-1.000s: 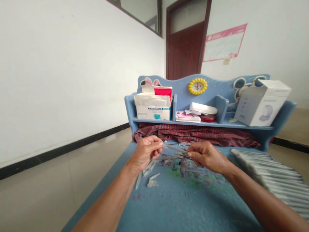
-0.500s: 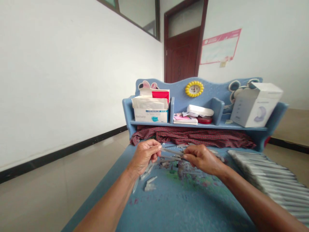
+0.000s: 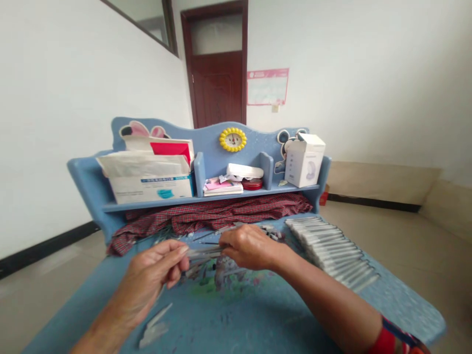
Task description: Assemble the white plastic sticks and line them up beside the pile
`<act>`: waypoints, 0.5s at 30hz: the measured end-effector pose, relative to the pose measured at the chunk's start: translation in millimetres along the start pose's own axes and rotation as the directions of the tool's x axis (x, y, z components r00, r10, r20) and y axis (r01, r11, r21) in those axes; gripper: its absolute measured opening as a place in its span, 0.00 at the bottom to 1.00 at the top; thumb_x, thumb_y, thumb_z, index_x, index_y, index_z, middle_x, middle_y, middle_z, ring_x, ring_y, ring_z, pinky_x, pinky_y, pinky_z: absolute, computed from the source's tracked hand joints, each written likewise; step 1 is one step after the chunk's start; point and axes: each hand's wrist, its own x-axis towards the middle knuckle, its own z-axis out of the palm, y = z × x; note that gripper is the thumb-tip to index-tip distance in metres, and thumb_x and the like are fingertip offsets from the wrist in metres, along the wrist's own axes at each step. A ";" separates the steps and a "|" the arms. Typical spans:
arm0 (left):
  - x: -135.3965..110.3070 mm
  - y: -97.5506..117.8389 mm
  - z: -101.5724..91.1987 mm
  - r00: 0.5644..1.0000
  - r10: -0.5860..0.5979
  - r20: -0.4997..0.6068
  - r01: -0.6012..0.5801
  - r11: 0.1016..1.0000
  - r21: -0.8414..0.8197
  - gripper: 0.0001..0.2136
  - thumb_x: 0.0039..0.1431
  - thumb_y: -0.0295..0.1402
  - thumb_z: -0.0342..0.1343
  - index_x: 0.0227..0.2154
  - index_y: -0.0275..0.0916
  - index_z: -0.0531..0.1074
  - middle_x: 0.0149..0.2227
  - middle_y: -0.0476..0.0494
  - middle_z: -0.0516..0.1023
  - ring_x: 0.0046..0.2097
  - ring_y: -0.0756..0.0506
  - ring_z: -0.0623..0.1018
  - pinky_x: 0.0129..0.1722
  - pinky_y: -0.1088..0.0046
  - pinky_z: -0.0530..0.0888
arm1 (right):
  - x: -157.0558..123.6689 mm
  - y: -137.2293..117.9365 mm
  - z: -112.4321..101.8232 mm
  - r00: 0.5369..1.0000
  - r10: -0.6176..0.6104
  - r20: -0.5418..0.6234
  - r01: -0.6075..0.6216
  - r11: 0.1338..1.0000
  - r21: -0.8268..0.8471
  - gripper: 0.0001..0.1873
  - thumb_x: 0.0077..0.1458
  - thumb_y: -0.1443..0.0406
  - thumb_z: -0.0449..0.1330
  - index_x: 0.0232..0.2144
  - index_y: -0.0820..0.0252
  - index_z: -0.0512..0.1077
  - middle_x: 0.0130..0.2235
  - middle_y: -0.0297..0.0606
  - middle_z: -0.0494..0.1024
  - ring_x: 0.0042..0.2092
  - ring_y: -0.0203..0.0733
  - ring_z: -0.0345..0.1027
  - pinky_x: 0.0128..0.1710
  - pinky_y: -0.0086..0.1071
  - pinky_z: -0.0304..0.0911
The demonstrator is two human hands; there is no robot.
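My left hand [image 3: 158, 268] is closed, its thumb and forefinger pinching the end of a clear pen-like tube [image 3: 202, 253] that points right. Over the table's middle, my right hand [image 3: 248, 246] has curled fingers at the tube's far end; what they grip is hidden behind the knuckles. Thin dark rods [image 3: 206, 243] lie just behind the tube. More small grey and clear pieces [image 3: 272, 232] are scattered beyond my right hand. Near my left forearm are loose translucent plastic pieces [image 3: 155, 328].
A neat stack of clear pen-like sticks [image 3: 332, 250] lies on the right of the blue table [image 3: 258, 319]. Behind are a checked cloth [image 3: 206, 212] and a shelf holding a mask box [image 3: 151, 189], a red tin [image 3: 252, 184] and a white box [image 3: 305, 161].
The view has turned right, so shelf and table appear farther left. My right hand has come closer to my left, its back now turned more upward. The left hand keeps its pinch.
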 end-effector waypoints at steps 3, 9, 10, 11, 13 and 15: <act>2.1 -1.8 1.0 0.999 0.027 0.047 -0.030 0.997 0.069 0.14 0.49 0.45 0.55 0.29 0.38 0.71 0.20 0.52 0.72 0.19 0.54 0.65 0.17 0.82 0.59 | -8.8 16.4 -14.2 0.998 0.035 0.053 -0.035 0.999 -0.007 0.08 0.51 0.65 0.53 0.32 0.56 0.72 0.34 0.35 0.77 0.35 0.37 0.67 0.30 0.27 0.51; 7.5 -4.8 5.1 0.993 -0.009 0.118 -0.024 0.963 0.270 0.17 0.45 0.49 0.55 0.26 0.37 0.70 0.20 0.51 0.70 0.19 0.53 0.63 0.16 0.80 0.60 | -69.0 84.7 -54.6 0.965 0.241 0.098 -0.235 0.969 -0.074 0.08 0.48 0.69 0.55 0.29 0.59 0.74 0.32 0.35 0.76 0.35 0.36 0.67 0.33 0.26 0.55; 7.8 -4.8 6.7 0.991 -0.029 0.134 -0.014 0.952 0.306 0.18 0.44 0.50 0.54 0.24 0.37 0.70 0.20 0.51 0.70 0.19 0.53 0.64 0.17 0.80 0.60 | -83.0 96.9 -60.1 0.951 0.295 0.098 -0.286 0.954 -0.091 0.08 0.48 0.69 0.54 0.28 0.60 0.75 0.31 0.36 0.76 0.34 0.36 0.67 0.33 0.26 0.55; 7.9 -4.5 8.4 0.988 -0.054 0.148 0.000 0.940 0.340 0.18 0.43 0.50 0.54 0.24 0.38 0.70 0.19 0.51 0.70 0.19 0.52 0.64 0.17 0.79 0.61 | -97.2 108.5 -64.7 0.930 0.352 0.105 -0.342 0.934 -0.104 0.09 0.48 0.69 0.54 0.28 0.61 0.75 0.30 0.36 0.76 0.33 0.35 0.67 0.33 0.26 0.55; 8.1 -3.8 12.1 0.980 -0.107 0.167 0.032 0.916 0.401 0.19 0.40 0.52 0.54 0.24 0.38 0.70 0.19 0.52 0.70 0.19 0.52 0.64 0.17 0.79 0.61 | -124.3 128.3 -70.8 0.888 0.448 0.101 -0.435 0.891 -0.126 0.09 0.48 0.68 0.55 0.29 0.60 0.75 0.31 0.36 0.76 0.33 0.36 0.67 0.34 0.26 0.56; 8.9 -4.0 14.9 0.972 -0.153 0.180 0.058 0.892 0.448 0.20 0.38 0.52 0.53 0.24 0.39 0.70 0.19 0.52 0.70 0.19 0.52 0.64 0.17 0.79 0.61 | -147.6 142.5 -73.1 0.855 0.507 0.104 -0.490 0.858 -0.152 0.09 0.48 0.67 0.55 0.29 0.59 0.75 0.32 0.36 0.76 0.34 0.36 0.67 0.34 0.26 0.57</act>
